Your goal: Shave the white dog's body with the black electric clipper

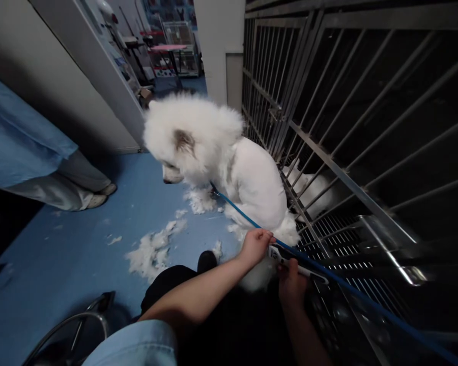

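"What are the fingers doing?"

"The left hand's [255, 246] fingers are curling into the fur at the dog's [252, 188] rump. The right hand's [292, 285] are wrapping around a white grooming tool [290, 258], just right of it."

"And the dog?"

"It's sitting on the blue floor [80, 244] beside the cage [351, 182], with its blue leash [236, 208] running near and right. Fur clumps [152, 251] are lying left."

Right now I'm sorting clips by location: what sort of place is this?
Probably a pet grooming salon: a white dog on a blue leash, clipped fur on the floor, metal cages alongside.
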`<state>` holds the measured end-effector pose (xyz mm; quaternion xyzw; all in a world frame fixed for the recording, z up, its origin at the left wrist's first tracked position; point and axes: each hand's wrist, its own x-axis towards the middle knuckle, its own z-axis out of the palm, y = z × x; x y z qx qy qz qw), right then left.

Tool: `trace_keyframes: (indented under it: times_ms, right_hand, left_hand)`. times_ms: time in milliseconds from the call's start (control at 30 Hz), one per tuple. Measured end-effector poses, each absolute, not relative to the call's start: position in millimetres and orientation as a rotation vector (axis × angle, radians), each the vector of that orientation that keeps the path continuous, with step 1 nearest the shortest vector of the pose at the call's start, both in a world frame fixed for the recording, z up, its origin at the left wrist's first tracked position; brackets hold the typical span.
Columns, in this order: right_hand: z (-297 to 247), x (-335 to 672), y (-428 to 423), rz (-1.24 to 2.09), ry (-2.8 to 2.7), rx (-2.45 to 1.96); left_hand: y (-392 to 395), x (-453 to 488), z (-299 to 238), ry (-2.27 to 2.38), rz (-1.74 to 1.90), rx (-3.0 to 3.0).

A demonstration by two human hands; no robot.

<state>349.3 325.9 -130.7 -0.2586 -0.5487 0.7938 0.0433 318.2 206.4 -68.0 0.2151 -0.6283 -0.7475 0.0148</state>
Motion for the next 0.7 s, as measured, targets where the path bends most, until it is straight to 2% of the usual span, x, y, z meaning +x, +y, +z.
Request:
trace_keyframes:
  times_ms: [233, 400, 567, 700]
  right_hand:
    - [-168, 383, 297, 2.535, -1.985, -0.753]
    - [-180, 384, 277, 2.478, -2.293, -0.527]
    - [-187, 368, 270, 2.373, -2.456, -0.459]
    - [-188, 346, 291, 2.189, -2.523, -0.458]
  left_hand:
    - [134, 316, -85, -2.134, -2.033, 0.720]
    - [95, 310, -91, -2.367, -1.801, 0.655]
    - [97, 312, -83, -2.728, -1.664, 0.261]
    - [111, 314, -97, -3.039, -1.623, -0.251]
